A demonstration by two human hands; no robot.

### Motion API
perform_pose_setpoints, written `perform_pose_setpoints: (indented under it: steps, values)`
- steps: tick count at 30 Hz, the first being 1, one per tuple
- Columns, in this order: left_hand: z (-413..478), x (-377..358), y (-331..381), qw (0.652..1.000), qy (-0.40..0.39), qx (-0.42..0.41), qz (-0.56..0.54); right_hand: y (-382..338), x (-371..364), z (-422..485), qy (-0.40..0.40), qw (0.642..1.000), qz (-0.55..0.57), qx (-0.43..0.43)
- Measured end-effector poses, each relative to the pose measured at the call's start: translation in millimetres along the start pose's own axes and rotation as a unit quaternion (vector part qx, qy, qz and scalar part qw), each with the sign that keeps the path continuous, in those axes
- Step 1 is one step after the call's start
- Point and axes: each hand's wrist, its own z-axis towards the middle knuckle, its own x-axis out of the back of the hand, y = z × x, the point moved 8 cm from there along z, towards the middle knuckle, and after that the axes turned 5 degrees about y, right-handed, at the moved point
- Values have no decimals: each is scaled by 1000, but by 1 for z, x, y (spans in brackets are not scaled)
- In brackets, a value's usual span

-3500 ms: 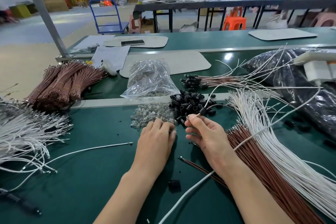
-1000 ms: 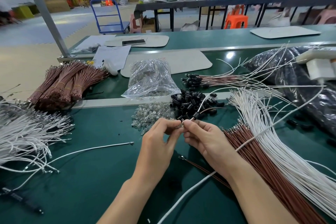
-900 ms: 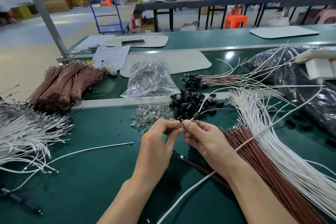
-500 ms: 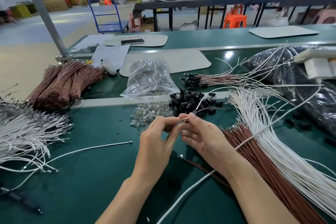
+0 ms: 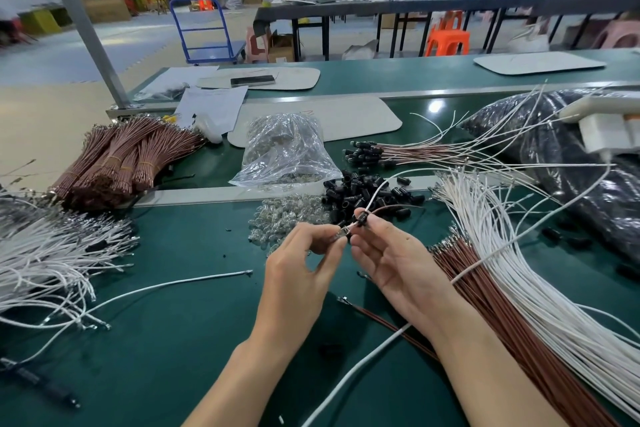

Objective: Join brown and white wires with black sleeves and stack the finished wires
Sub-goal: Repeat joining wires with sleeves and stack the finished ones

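My left hand (image 5: 298, 274) pinches a small clear bulb (image 5: 341, 233) between thumb and fingertip. My right hand (image 5: 398, 263) pinches a black sleeve (image 5: 362, 218) threaded on a white wire (image 5: 377, 189) and a brown wire (image 5: 391, 209); their metal ends meet the bulb. Just behind my hands lie loose black sleeves (image 5: 367, 189) and a heap of clear bulbs (image 5: 287, 218). Brown wires (image 5: 502, 308) and white wires (image 5: 526, 253) fan out on the right. Finished sleeved wires (image 5: 398, 152) are stacked beyond the metal rail.
A clear plastic bag (image 5: 287, 149) stands behind the bulbs. Bundled brown wires (image 5: 121, 156) and a tangle of white wires (image 5: 45, 253) fill the left. One loose white wire (image 5: 173, 285) lies on the green mat. A black bag (image 5: 571, 166) sits far right.
My left hand left the bulb heap and brought a clear bulb up to the wire ends. Both hands rose slightly together; the right hand kept its hold on the sleeve.
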Motion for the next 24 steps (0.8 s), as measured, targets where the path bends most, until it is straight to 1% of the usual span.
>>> perform_pose_setpoints:
  steps: [12,16,20,24]
  values:
    - [0,0,-9,1000,-5,29,-3,7,-17,-12,-68,996,-42,-49]
    - [1,0,-10,1000,-11,27,-6,6,-16,-11,-63,996,-50,-46]
    - [-1,-3,-8,1000,-18,12,1,5,-11,-8,-32,998,-55,-24]
    - [-2,-3,-11,1000,-20,20,-2,8,-12,-8,-34,997,-70,-24]
